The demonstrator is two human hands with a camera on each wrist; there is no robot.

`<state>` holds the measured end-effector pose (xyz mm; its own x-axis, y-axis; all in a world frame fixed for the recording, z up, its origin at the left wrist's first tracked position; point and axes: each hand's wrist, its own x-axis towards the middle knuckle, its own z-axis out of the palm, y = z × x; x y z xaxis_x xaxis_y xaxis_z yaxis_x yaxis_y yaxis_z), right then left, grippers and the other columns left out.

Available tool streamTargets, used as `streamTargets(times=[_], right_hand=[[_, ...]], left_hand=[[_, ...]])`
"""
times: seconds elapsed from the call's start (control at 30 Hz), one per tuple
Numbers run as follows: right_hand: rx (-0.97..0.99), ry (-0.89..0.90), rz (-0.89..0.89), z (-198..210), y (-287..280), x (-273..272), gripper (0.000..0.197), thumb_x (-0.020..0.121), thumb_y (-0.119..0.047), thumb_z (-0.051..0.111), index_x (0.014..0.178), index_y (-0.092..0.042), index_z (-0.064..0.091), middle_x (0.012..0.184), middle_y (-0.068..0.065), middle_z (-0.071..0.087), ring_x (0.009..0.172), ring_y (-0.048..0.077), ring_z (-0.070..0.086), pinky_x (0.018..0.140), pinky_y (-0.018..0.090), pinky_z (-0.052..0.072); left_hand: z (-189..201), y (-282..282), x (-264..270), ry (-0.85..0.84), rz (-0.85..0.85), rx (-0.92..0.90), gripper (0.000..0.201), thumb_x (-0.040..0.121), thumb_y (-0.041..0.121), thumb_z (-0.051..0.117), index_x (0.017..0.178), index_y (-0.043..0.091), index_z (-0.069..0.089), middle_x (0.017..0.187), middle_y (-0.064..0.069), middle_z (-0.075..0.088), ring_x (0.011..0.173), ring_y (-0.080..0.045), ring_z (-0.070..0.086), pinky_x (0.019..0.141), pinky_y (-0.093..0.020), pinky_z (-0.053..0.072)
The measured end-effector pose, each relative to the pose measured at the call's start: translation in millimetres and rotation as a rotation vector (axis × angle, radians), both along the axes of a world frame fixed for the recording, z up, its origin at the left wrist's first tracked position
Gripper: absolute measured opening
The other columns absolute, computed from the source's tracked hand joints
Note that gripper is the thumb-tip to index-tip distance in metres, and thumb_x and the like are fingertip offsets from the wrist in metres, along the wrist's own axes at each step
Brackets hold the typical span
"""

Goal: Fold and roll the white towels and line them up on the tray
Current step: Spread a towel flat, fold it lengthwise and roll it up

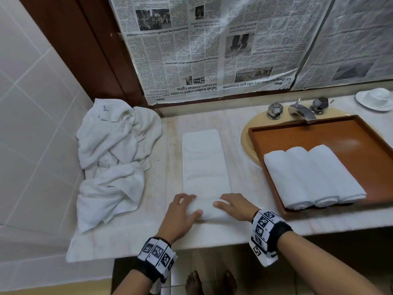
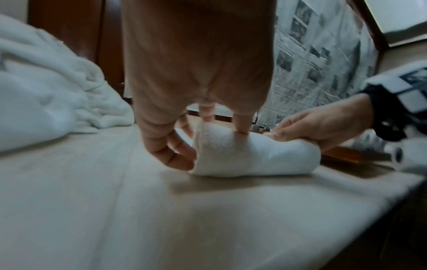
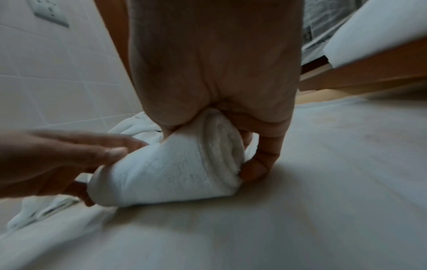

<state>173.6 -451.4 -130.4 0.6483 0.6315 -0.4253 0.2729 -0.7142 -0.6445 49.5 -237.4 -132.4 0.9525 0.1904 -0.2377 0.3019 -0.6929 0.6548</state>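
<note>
We have the folded towel (image 1: 205,162) lying as a long strip on the tabletop (image 1: 244,233), its long axis running straight away from us toward the newspaper-covered wall (image 1: 212,50). Its near end is already wound into a short roll (image 1: 209,209), and that roll's own axis lies crosswise, left to right, between our hands. Our left hand (image 1: 180,213) grasps the roll's left end, thumb at the near side and fingers curled over the top; our right hand (image 1: 234,206) grasps the right end the same way, the thumb tucked against the spiral face in the right wrist view. Both are about equally near, so we judge the coming move is a two-handed push away from us along the flat strip.

The strip ahead lies flat and unobstructed. To the left the heap of loose towels (image 1: 112,158) sits apart from the strip; to the right the tray (image 1: 361,133) sits over the sink (image 1: 244,141), its near left corner close to our right wrist. Three rolled towels (image 1: 312,177) lie side by side along the tray's near left part, with bare tray to their right for the next one.
</note>
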Motion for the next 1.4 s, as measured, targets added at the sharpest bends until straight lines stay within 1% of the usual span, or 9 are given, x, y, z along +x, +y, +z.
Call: streamTargets(times=[0.13,0.33,0.5,0.67,0.83,0.93,1.07,1.27,1.4], right_hand=[[-0.030,-0.007,-0.127,-2.1,7.1,-0.5,0.047,0.090,-0.064,0.051,0.094,-0.018,0.063,0.099,-0.001,0.067,0.095,0.019,0.061,0.088,0.037,0.048],[-0.090,-0.651,0.077,-4.2,2.9,-30.5,0.054,0.092,-0.060,0.034,0.119,-0.020,0.059,0.113,-0.001,0.058,0.100,0.025,0.057,0.077,0.039,0.045],[-0.067,-0.579,0.194,-20.9,-10.5,-30.1,0.067,0.085,-0.067,0.041,0.131,-0.020,0.052,0.121,-0.002,0.055,0.107,0.023,0.054,0.082,0.037,0.049],[-0.042,-0.095,0.142,-0.1,-1.5,4.1,0.060,0.083,-0.063,0.064,0.128,-0.023,0.058,0.123,-0.002,0.047,0.117,0.017,0.038,0.103,0.036,0.035],[-0.107,-0.013,0.114,-5.4,0.6,11.8,0.085,0.071,-0.094,0.034,0.112,-0.026,0.064,0.118,0.001,0.055,0.115,0.024,0.049,0.099,0.044,0.040],[-0.081,-0.351,-0.018,-7.1,0.5,-7.9,0.059,0.095,-0.065,0.027,0.123,-0.022,0.056,0.120,0.000,0.053,0.110,0.023,0.051,0.092,0.040,0.042],[-0.031,-0.762,0.014,-16.9,-3.4,-30.9,0.055,0.092,-0.056,0.038,0.126,-0.016,0.055,0.120,0.003,0.058,0.103,0.025,0.056,0.074,0.037,0.052],[-0.022,-0.361,0.127,-6.0,-2.1,2.6,0.060,0.091,-0.062,0.048,0.135,-0.022,0.051,0.127,-0.003,0.053,0.116,0.020,0.045,0.095,0.034,0.041],[0.020,-0.083,0.130,10.8,3.2,17.3,0.048,0.089,-0.058,0.060,0.119,-0.020,0.063,0.115,0.000,0.060,0.109,0.018,0.050,0.096,0.034,0.040]], left_hand=[[-3.5,-1.1,-5.2,0.062,-0.062,0.048,0.069,0.083,0.070,0.056,0.142,0.037,0.045,0.137,0.008,0.045,0.126,-0.013,0.044,0.104,-0.032,0.040],[0.8,11.5,8.6,0.102,0.008,-0.118,0.054,0.078,0.065,0.068,0.123,0.035,0.062,0.115,0.006,0.062,0.109,-0.011,0.056,0.091,-0.022,0.041],[3.7,5.2,15.0,0.093,0.112,-0.161,0.042,0.085,0.056,0.069,0.120,0.033,0.063,0.115,0.005,0.065,0.109,-0.014,0.059,0.086,-0.019,0.042],[-0.7,-9.6,1.1,-0.004,-0.006,0.066,0.067,0.083,0.070,0.059,0.143,0.044,0.041,0.142,0.016,0.033,0.126,-0.010,0.034,0.097,-0.033,0.045],[-3.0,-5.8,5.2,0.079,-0.060,0.095,0.074,0.075,0.079,0.059,0.139,0.046,0.045,0.137,0.017,0.042,0.124,-0.012,0.037,0.096,-0.039,0.046],[-4.2,2.6,18.8,0.112,-0.040,0.022,0.078,0.066,0.087,0.057,0.131,0.044,0.054,0.129,0.014,0.051,0.122,-0.013,0.045,0.101,-0.040,0.043],[1.2,6.1,33.7,0.157,-0.004,-0.095,0.076,0.065,0.085,0.061,0.124,0.036,0.061,0.119,0.006,0.056,0.116,-0.015,0.053,0.099,-0.031,0.041],[2.4,-3.3,25.6,0.141,0.058,-0.035,0.073,0.080,0.079,0.053,0.141,0.039,0.045,0.141,0.006,0.044,0.129,-0.019,0.042,0.106,-0.040,0.041],[7.5,-6.9,14.9,0.042,-0.041,0.157,0.065,0.088,0.072,0.048,0.146,0.045,0.037,0.144,0.013,0.040,0.127,-0.018,0.035,0.097,-0.038,0.044]])
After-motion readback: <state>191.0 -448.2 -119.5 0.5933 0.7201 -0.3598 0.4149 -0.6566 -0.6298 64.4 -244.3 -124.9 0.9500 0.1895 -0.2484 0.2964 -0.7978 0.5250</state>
